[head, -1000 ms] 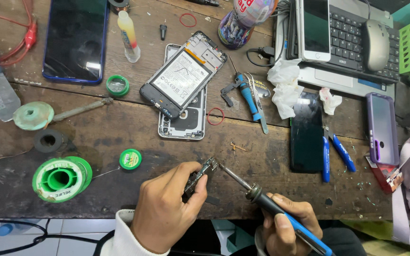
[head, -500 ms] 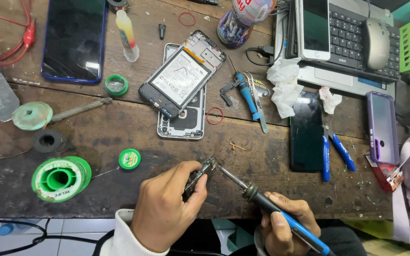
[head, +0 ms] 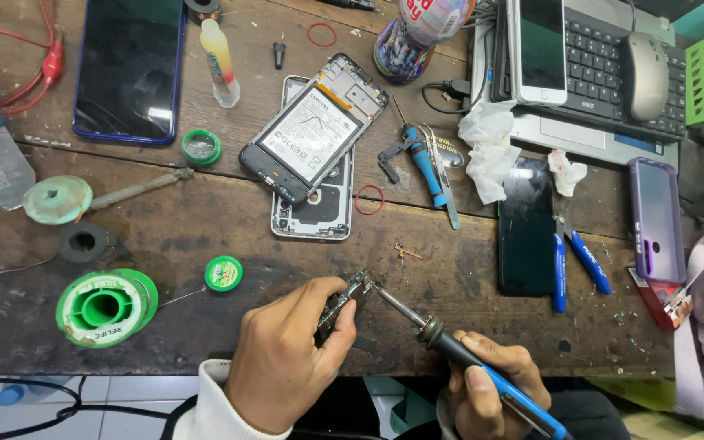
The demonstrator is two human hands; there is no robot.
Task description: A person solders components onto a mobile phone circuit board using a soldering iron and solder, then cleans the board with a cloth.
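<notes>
Worn dark wooden workbench (head: 205,220) above pale tiled floor (head: 132,391), evenly lit

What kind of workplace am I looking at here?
Most likely a phone repair bench: an opened phone with its battery exposed lies on the worn wooden table, the right hand holds a soldering iron, and a green solder spool sits nearby.
</notes>
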